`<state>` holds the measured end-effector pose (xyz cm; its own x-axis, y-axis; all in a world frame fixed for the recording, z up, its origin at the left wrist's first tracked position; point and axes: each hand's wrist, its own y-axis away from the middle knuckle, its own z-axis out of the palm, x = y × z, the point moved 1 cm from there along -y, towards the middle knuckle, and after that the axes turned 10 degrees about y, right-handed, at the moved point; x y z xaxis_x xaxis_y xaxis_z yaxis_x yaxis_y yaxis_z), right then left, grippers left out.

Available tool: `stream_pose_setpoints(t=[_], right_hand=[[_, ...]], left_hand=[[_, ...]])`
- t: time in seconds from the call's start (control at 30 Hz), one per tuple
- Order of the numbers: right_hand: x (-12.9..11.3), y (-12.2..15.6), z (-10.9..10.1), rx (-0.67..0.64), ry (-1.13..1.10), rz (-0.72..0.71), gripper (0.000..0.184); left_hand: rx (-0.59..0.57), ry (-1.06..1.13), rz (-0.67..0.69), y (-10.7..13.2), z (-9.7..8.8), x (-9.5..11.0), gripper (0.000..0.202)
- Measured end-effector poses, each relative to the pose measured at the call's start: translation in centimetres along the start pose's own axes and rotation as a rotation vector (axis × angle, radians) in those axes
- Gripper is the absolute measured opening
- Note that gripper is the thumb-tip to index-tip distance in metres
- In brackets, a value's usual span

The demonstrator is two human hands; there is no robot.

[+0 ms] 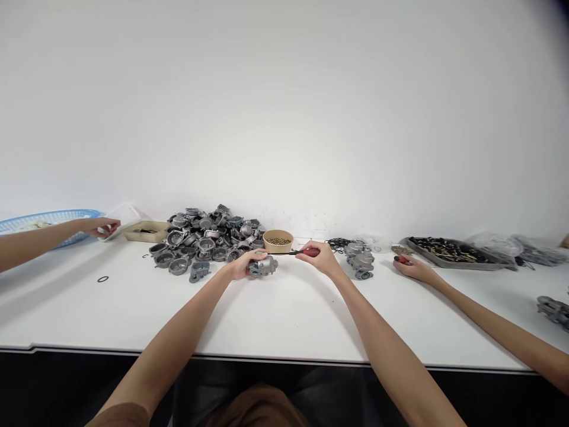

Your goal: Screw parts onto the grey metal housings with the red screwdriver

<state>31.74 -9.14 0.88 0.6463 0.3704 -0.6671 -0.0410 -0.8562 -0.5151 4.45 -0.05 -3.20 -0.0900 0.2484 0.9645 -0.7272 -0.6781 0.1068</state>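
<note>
My left hand point(244, 264) grips a grey metal carburetor body point(265, 266) just above the white table. In my right hand point(320, 257) is a screwdriver with a red and black handle point(310, 252). Its dark shaft lies level and points left, reaching the upper side of the carburetor body by my left fingers. The exact spot where the tip meets the metal is too small to make out. Right behind stands a round tan bowl point(278, 233) with small brass-coloured parts in it. Two assembled grey carburetors point(360, 261) sit to the right of my right hand.
A large heap of grey metal bowls point(207, 240) lies left of my hands. Co-workers' hands reach in at left point(101, 226) and right point(411, 267), the right one on a red-handled tool. Black rings point(340, 244) and a metal tray point(457, 259) lie along the back right.
</note>
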Motion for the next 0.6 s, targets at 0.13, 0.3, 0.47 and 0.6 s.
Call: stream_pose_setpoints(t=[0.13, 0.3, 0.47, 0.6], right_hand=[[0.1, -0.3, -0.3, -0.047, -0.079, 0.13, 0.044], [1.3, -0.5, -0.2, -0.31, -0.3, 0.445, 0.047], [1.5, -0.2, -0.8, -0.326, -0.244, 0.329, 0.045], [0.7, -0.1, -0.9, -0.247, -0.217, 0.131, 0.039]], left_hand=[[0.077, -0.312, 0.261, 0.5, 0.2, 0.5, 0.059], [0.147, -0.666, 0.556, 1.0, 0.3, 1.1, 0.071], [0.081, -0.615, 0.354, 0.4, -0.3, 0.3, 0.083], [0.126, -0.263, 0.122, -0.2, -0.1, -0.3, 0.08]])
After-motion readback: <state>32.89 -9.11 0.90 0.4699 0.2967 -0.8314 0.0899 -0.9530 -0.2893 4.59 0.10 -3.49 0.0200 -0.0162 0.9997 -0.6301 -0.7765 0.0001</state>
